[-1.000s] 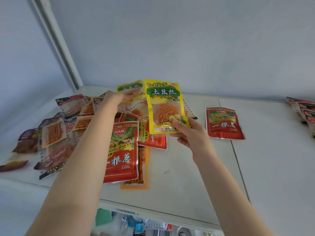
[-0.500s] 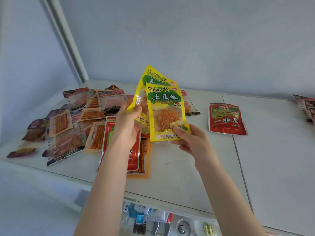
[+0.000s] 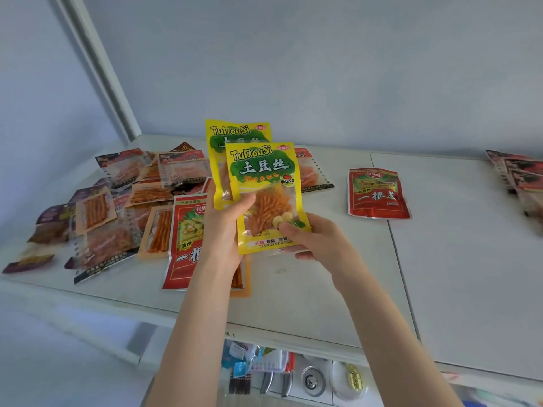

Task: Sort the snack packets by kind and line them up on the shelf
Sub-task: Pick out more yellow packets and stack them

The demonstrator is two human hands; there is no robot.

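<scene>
1. Two yellow packets are held upright above the shelf (image 3: pixel 293 304): the front yellow packet (image 3: pixel 266 198) is pinched at its lower right corner by the right hand (image 3: pixel 318 245), thumb on its face, while the left hand (image 3: pixel 224 227) is closed on the lower edge of the rear yellow packet (image 3: pixel 235 133), its thumb overlapping the front one.
2. The glossy film could slip from such small pinches, and a packet could be dropped into the heap (image 3: pixel 117 201) on the left, undoing the sorting.
3. The red packet (image 3: pixel 188 242) beneath the left wrist could be nudged toward the shelf's front edge by the forearm.
4. A lone red packet (image 3: pixel 377 193) lies well apart on the right; the yellow pair could be mixed with it if set down too near.
5. A stack at the far right (image 3: pixel 520 177) is cut off by the frame, so its kind cannot be told.
</scene>
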